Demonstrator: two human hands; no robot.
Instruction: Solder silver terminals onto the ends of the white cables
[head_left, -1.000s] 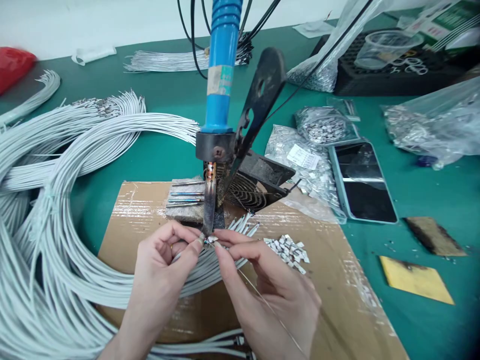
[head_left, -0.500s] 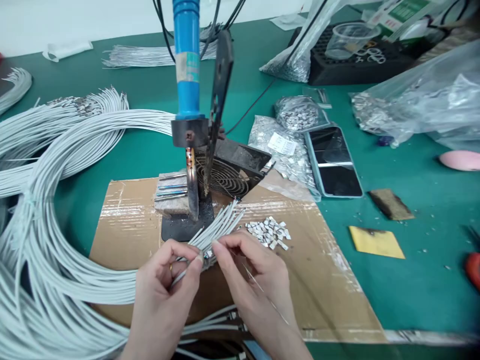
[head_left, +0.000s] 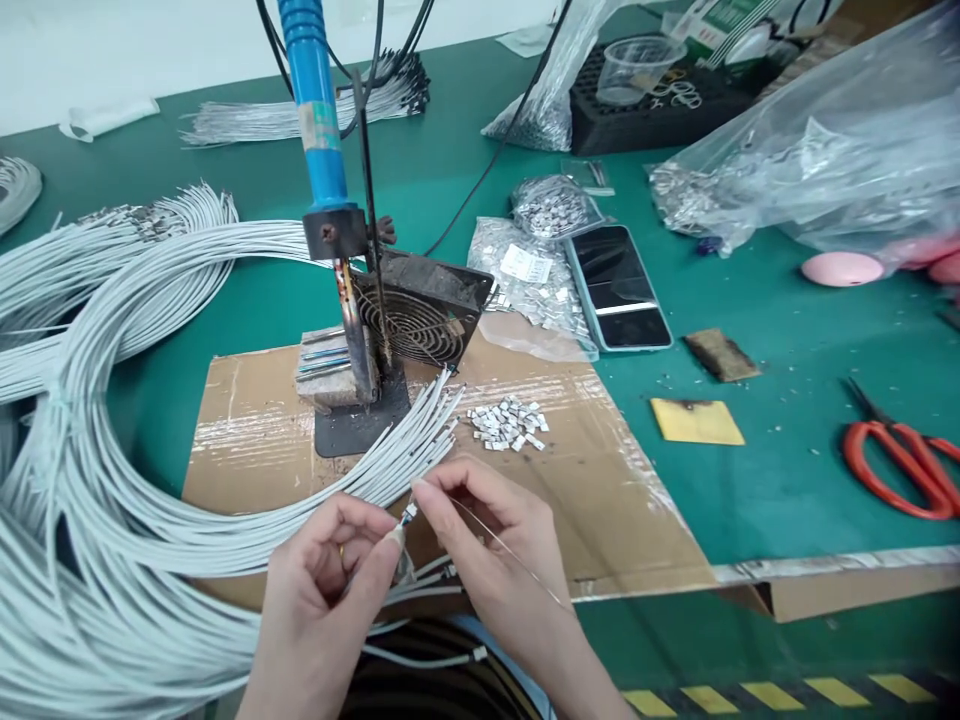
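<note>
Our left hand (head_left: 330, 570) pinches a thin, limp white insulated wire (head_left: 404, 523) close to its tip. Our right hand (head_left: 487, 540) seemingly nips its tiny, light metal terminal (head_left: 409, 512), over the brown cardboard sheet's (head_left: 615, 500) front edge.

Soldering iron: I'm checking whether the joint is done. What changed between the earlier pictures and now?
Both hands drew back from the soldering iron toward the person. The left hand still pinches the white wire end; the right hand still holds the solder wire. Nothing was let go. The iron, terminal pile and cardboard stayed put.
</note>
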